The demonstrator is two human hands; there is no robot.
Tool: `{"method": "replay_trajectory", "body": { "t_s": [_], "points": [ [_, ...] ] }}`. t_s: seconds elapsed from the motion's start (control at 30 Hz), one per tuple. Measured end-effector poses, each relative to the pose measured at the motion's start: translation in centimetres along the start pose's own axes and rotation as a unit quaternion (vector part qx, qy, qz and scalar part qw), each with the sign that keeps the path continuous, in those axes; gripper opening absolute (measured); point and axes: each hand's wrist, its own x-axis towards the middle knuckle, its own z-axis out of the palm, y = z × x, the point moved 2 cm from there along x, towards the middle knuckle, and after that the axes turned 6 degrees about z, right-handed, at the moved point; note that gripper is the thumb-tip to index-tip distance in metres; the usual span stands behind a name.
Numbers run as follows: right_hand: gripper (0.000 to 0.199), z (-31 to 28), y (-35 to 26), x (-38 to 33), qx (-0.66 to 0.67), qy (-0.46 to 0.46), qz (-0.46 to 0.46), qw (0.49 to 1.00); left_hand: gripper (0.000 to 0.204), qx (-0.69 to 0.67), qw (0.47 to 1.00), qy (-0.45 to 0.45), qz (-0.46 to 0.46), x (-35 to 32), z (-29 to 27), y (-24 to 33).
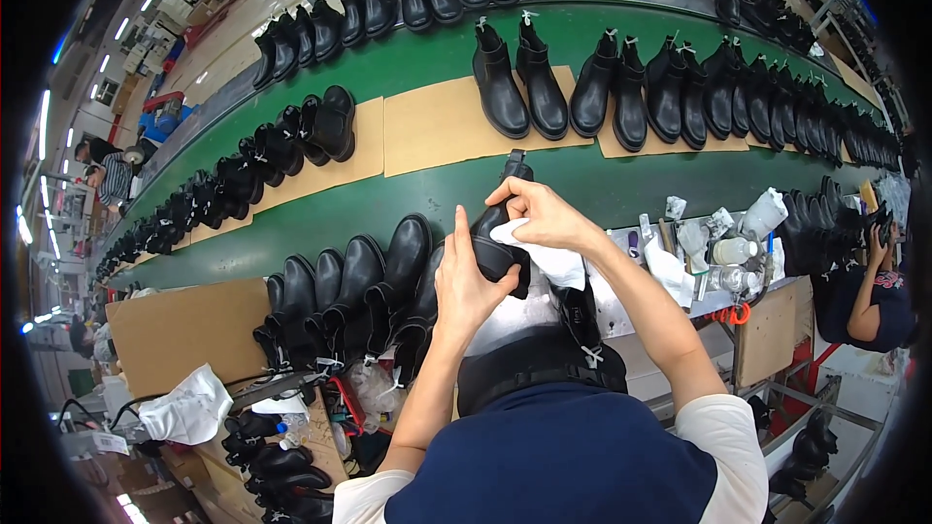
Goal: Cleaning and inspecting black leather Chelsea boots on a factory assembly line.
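Observation:
A black ankle boot (pixel 497 233) is held up in front of me, sole side toward the conveyor. My left hand (pixel 464 283) grips the boot from below, thumb raised along its side. My right hand (pixel 540 215) presses a white cloth (pixel 555 260) against the boot's upper, fingers curled over it. A row of black boots (pixel 361 293) leans together on the near edge just left of my hands.
A green conveyor belt (pixel 388 209) carries brown cardboard sheets (pixel 442 126) with pairs of black boots (pixel 519 87). More boots line the far side. Bottles and rags (pixel 723 243) crowd a small stand at right. Another person (pixel 869 296) sits at far right; others work at far left.

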Motion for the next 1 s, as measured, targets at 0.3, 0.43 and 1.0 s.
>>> {"method": "replay_trajectory", "body": {
  "t_s": [0.3,0.43,1.0],
  "points": [
    [0.046,0.0,0.7,-0.2,0.026,-0.027,-0.024,0.999,0.104,-0.001,1.0,0.003,0.015,-0.2,-0.1,-0.3],
    [0.047,0.4,0.5,-0.3,0.0,0.015,-0.009,1.0,0.104,-0.006,1.0,0.015,0.015,-0.3,0.2,-0.3],
    [0.046,-0.3,-0.8,-0.7,-0.021,-0.021,-0.003,1.0,0.103,-0.005,1.0,0.005,0.023,-0.7,0.3,0.1]
  ]
}}
